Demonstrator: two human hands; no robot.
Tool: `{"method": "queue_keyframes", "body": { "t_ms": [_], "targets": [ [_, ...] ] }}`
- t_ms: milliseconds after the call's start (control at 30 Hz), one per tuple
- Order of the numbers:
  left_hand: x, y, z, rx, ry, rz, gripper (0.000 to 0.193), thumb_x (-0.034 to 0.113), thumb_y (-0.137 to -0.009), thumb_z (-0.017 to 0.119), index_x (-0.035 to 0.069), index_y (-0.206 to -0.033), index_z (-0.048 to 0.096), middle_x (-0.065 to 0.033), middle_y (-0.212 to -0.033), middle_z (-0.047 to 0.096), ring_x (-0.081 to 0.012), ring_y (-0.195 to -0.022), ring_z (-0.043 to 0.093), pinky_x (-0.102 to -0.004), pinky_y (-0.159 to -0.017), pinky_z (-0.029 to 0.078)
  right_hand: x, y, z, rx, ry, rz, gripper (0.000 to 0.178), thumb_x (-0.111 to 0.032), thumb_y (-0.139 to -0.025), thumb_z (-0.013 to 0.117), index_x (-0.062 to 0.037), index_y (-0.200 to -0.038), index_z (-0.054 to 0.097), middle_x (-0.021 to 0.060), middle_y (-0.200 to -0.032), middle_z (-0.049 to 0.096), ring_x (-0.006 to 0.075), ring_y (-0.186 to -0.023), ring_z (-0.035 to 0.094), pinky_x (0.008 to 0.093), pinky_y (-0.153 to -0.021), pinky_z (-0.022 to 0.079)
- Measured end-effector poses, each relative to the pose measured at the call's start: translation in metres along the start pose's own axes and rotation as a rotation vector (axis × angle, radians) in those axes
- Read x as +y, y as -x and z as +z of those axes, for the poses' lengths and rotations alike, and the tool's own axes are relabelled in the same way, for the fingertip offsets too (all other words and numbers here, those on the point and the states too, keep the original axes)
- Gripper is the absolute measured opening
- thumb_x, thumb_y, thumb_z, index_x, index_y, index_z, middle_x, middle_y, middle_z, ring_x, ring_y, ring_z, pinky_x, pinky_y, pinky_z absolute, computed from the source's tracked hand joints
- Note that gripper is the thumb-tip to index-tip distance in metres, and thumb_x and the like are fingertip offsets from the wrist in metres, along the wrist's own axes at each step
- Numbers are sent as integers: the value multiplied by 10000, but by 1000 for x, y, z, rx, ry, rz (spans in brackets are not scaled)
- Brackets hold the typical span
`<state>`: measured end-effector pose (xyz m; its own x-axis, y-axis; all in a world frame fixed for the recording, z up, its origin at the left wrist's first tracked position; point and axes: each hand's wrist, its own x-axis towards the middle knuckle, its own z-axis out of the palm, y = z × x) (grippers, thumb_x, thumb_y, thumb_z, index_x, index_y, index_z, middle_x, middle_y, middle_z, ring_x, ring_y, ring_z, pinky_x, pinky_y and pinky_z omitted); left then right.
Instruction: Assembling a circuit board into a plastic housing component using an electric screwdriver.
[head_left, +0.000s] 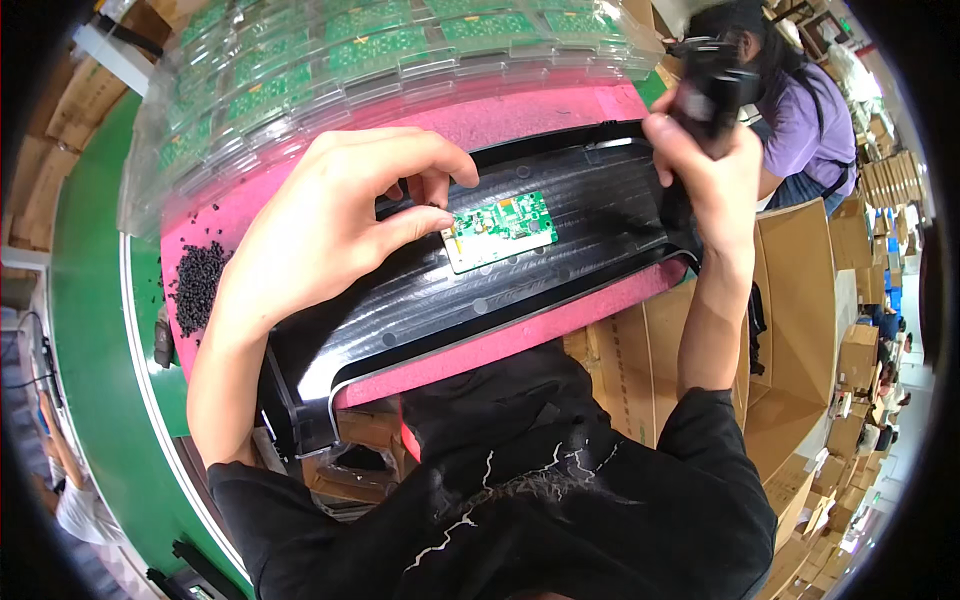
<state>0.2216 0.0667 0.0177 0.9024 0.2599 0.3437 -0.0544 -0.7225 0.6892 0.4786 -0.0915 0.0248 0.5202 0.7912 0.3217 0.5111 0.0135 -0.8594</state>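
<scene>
A green circuit board [500, 232] lies inside a long black plastic housing [400, 310], which is set open side up across the bench. My left hand [345, 205] reaches over the housing, its thumb at the board's upper left corner. The fingers are curled toward the thumb in a pinch, and whatever may be between them is too small to name. My right hand [708, 175] is wrapped around a black power screwdriver [712, 95], raised over the housing's right end. The tool's outline is partly blurred, and its tip cannot be made out.
Pink foam [480, 112] lies under the housing. Small black screws [200, 285] are heaped at the left. Clear plastic trays [380, 60] of green boards stand behind. An open cardboard box [795, 300] is at the right, with a person in purple [815, 125] beyond it.
</scene>
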Motion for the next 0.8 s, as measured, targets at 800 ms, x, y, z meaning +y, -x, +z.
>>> {"method": "queue_keyframes", "body": {
  "t_ms": [800],
  "targets": [
    [16,5,5,160,91,63,274,7,-723,809,-36,-967,694,-109,-836,720,-203,-778,717,-306,-705,555,-72,19,59,-151,-1600,-299,301,-341,-913,607,-92,-1017,475,-64,-694,485,58,-593,484,255,-698,446]
  ]
}}
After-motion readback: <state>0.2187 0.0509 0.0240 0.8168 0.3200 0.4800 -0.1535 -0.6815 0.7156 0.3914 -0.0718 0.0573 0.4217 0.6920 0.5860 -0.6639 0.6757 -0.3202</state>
